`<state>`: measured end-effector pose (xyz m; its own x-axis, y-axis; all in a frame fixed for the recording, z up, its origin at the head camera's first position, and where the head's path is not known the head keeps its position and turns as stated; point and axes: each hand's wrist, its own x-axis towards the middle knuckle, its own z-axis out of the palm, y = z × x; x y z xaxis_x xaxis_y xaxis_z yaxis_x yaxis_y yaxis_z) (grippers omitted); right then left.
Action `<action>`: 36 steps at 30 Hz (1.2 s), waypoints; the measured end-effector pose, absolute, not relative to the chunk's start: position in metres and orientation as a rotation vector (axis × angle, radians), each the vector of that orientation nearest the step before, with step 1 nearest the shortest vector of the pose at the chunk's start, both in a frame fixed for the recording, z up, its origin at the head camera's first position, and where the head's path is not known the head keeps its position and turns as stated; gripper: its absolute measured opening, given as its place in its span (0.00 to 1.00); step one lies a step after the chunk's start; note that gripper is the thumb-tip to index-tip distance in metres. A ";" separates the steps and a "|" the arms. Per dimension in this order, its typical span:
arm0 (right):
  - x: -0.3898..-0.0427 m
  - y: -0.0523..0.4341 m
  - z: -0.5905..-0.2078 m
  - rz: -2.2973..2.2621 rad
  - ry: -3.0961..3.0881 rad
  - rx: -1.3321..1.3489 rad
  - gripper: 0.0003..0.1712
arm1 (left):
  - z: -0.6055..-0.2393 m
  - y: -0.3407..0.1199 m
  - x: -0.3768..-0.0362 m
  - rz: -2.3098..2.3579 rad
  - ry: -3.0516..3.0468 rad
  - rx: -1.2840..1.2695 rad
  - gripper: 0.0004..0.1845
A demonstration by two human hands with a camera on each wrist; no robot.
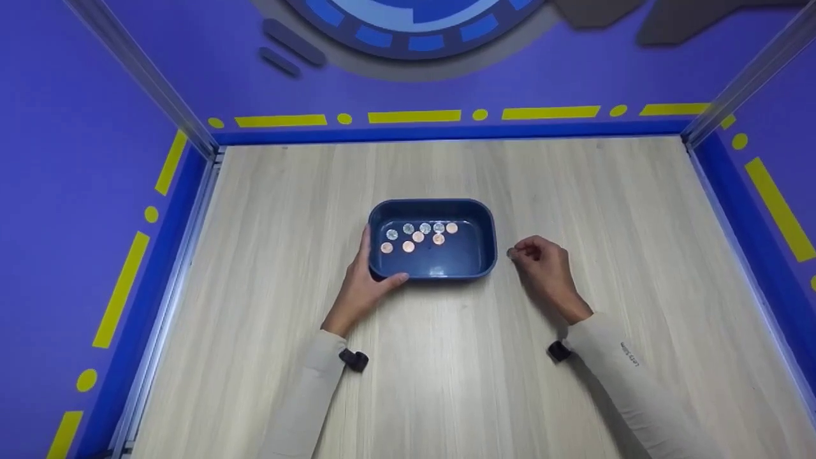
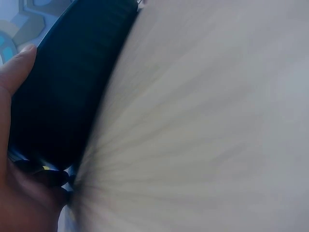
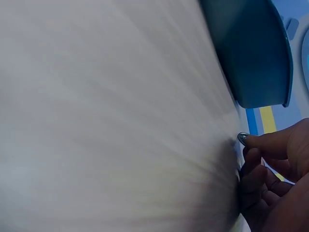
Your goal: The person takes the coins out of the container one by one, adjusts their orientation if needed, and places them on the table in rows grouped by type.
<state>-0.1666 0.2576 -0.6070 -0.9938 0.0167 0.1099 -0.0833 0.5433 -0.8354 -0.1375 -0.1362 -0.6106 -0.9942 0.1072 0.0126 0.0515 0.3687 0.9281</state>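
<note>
The left grip [image 1: 364,284] clasps a blue tray [image 1: 459,258] of coins [image 1: 408,246]; right of it, the right grip [image 1: 545,264] pinches a silver disc-shaped coin [image 1: 511,254].

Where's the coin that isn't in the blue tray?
In the head view, the coin is pinched in the right hand, just to the right of the blue tray.

Wood-grain table [image 1: 440,357] bearing a blue tray [image 1: 462,258]

Looked like "Lefy Silm" in dark lettering [image 1: 630,354] on the right sleeve [image 1: 639,392], toward the right edge of the tabletop [image 1: 446,363]; was hard to read.
</note>
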 end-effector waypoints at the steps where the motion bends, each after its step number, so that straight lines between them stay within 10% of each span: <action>1: -0.166 0.257 -0.607 1.436 -2.670 0.053 0.03 | -0.610 -0.136 -0.137 1.731 2.555 0.147 0.72; 36: -0.172 0.256 -0.585 1.667 -2.535 0.104 0.07 | -0.611 -0.134 -0.137 1.728 2.564 0.114 0.72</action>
